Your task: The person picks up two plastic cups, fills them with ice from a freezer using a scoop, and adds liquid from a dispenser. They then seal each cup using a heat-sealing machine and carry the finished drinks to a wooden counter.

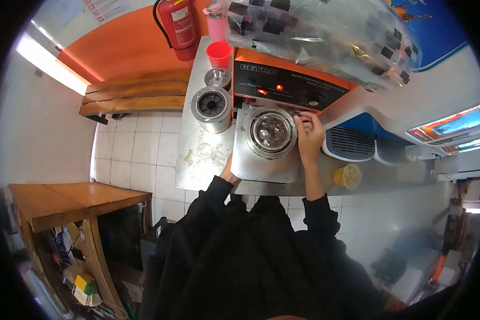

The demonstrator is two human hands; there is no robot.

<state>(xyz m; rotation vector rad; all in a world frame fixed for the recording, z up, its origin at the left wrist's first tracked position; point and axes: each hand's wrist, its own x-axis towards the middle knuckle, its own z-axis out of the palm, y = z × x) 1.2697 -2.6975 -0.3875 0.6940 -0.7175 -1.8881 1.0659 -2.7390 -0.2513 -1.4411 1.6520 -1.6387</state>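
A metal plate with a round opening juts from the front of the orange and black GETRA machine. In that opening sits a clear, shiny domed cup top. My right hand is at the plate's upper right corner, its fingers bent together beside the ring; what they hold, if anything, is too small to name. My left hand is at the plate's lower left edge, with its fingers hidden under or behind the plate.
Left of the machine stand a metal canister, a clear container and a red cup on the steel table. A cup of yellow drink and a blue-white appliance are at right. Plastic wrapping lies atop the machine.
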